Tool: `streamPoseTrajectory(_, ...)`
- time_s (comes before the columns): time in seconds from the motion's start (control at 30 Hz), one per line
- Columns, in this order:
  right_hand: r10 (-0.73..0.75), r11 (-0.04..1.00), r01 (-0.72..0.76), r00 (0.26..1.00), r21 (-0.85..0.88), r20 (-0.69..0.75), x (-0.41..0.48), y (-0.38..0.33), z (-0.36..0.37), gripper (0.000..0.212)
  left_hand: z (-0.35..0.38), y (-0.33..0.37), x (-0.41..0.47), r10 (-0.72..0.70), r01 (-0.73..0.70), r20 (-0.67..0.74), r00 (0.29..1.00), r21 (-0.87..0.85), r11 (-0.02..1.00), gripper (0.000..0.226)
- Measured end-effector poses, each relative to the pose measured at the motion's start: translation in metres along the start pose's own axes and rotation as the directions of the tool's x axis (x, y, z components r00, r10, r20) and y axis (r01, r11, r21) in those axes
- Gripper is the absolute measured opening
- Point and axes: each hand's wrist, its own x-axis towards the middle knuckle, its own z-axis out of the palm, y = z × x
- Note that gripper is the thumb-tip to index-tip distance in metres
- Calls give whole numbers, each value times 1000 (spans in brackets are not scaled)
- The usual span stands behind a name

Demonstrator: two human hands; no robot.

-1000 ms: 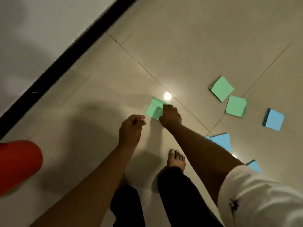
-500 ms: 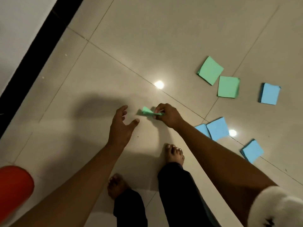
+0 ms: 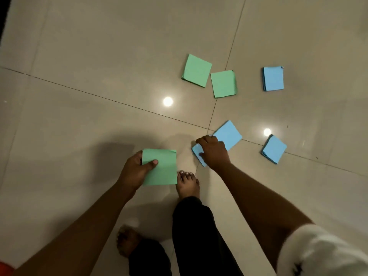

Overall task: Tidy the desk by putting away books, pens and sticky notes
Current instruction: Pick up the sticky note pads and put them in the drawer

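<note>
My left hand (image 3: 137,170) holds a green sticky-note pad (image 3: 162,168) above the tiled floor, thumb on top. My right hand (image 3: 214,152) lies on a blue sticky-note pad (image 3: 198,154) on the floor, fingers curled over its far edge; the grip itself is hidden. A second blue pad (image 3: 229,134) lies just beyond that hand, partly covered by it. Two green pads (image 3: 196,70) (image 3: 223,83) lie further off, side by side. Another blue pad (image 3: 273,78) sits at the far right and one more blue pad (image 3: 274,149) at the near right.
Glossy beige floor tiles (image 3: 99,56) with dark grout lines and two bright lamp reflections (image 3: 167,101). My bare feet (image 3: 188,185) and dark trouser legs (image 3: 195,236) stand just below the hands. A red object's edge (image 3: 5,267) shows at the bottom left corner.
The green pad passed from my right hand into my left hand. My right hand moved right and down onto the blue pad. The view swung right, away from the wall.
</note>
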Motion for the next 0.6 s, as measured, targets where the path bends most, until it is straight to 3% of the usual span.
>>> streamPoseTrajectory(0.07, -135, 914, 144, 990, -380, 50, 10, 24, 18, 64, 4, -11, 11, 5, -5, -14, 1000, 4, 1000, 25)
streamPoseTrajectory(0.13, -223, 794, 246, 969, -556, 109, 18, 36, 27, 68, 7, -18, 19, 8, -9, -32, 999, -17, 1000, 27)
streamPoseTrajectory(0.4, -303, 732, 336, 940, -593, 159, 34, 41, 39, 46, 7, -38, 28, -41, 39, -51, 998, -31, 999, 29)
streamPoseTrajectory(0.43, -302, 737, 363, 932, -570, 202, 37, 43, 38, 41, 8, -37, 28, -48, 45, -56, 997, -54, 998, 28)
streamPoseTrajectory(0.5, -214, 884, 293, 946, -365, 242, 39, 43, 36, 33, 10, -34, 26, -74, 65, -69, 995, -118, 991, 29)
streamPoseTrajectory(0.57, -34, 999, 39, 985, -23, 168, 29, 41, 25, 27, 15, -29, 20, -112, 93, -93, 989, -193, 977, 30)
streamPoseTrajectory(0.6, 85, 967, -111, 989, 228, 120, 20, 41, 17, 25, 19, -25, 13, -135, 108, -109, 985, -223, 969, 29)
